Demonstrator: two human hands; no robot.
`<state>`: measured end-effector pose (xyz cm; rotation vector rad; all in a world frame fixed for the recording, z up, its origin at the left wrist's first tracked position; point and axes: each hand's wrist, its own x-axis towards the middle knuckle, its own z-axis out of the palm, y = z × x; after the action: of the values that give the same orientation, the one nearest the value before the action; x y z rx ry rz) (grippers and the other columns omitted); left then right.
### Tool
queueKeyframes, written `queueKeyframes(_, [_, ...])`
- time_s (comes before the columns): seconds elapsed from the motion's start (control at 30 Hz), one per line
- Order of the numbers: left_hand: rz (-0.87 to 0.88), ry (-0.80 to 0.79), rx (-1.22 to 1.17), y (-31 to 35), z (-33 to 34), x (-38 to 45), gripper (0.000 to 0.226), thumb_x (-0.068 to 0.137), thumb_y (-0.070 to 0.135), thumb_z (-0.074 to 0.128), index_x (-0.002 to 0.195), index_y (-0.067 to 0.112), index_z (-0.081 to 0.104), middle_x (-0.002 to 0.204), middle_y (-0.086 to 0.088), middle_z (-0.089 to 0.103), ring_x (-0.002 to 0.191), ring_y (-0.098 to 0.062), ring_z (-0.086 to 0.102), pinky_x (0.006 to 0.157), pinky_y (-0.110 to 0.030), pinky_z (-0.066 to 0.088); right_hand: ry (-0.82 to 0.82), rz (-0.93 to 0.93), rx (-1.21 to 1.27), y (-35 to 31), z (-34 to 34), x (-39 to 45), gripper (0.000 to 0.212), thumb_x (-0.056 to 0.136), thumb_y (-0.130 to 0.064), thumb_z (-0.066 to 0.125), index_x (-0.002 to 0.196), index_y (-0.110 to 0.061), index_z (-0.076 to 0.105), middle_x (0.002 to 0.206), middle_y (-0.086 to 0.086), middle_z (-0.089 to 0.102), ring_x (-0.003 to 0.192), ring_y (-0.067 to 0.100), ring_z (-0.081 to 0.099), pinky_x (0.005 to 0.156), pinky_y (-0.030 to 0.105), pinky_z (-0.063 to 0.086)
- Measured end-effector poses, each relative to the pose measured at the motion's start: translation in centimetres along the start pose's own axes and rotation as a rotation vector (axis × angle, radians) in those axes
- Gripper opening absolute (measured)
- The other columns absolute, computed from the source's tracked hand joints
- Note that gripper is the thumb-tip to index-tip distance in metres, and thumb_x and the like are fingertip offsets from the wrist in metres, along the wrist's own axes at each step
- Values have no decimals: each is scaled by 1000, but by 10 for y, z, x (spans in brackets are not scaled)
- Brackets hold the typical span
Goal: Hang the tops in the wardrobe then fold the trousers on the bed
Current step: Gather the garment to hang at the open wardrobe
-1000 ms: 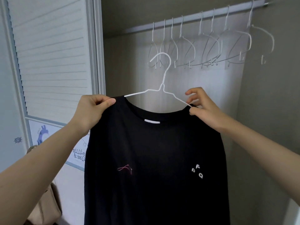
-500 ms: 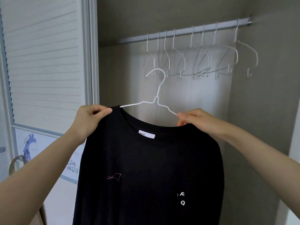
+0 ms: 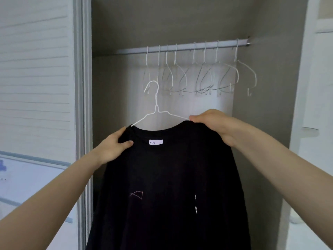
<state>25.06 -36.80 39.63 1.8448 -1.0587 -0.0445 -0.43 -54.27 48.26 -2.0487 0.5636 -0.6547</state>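
Hands (image 3: 115, 143) (both gripping) on black top (image 3: 171, 177).

Head view (sole one) faces the wardrobe rail (image 3: 180, 47) closely, level.

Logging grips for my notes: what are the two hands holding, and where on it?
Both hold the black top: left hand pinches its left shoulder by the collar, right hand grips its right shoulder over the white hanger.

The black top (image 3: 171, 177) is soft matt cloth with a smooth white woven label (image 3: 156, 142); its hanger (image 3: 156, 109) is thin white-coated wire; the rail (image 3: 182, 47) looks like dull grey metal; the louvred door (image 3: 36, 78) is matt white.
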Motion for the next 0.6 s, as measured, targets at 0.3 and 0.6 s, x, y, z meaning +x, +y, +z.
queueKeyframes(0.3, [199, -328, -249, 69, 34, -50, 93, 73, 76, 59, 152, 36, 26, 144, 25, 43, 129, 8, 44, 104, -13, 36, 83, 30, 318, -61, 61, 20, 9, 86, -11, 47, 83, -8, 55, 87, 12, 58, 76, 27, 56, 73, 33, 49])
queueKeyframes(0.6, [158, 65, -57, 71, 42, -63, 118, 73, 49, 75, 154, 32, -9, 154, 7, 36, 136, -13, 41, 111, -40, 38, 28, -97, 317, -111, 112, 57, 15, 95, -11, 46, 93, -3, 59, 81, 12, 61, 71, 23, 61, 69, 34, 54])
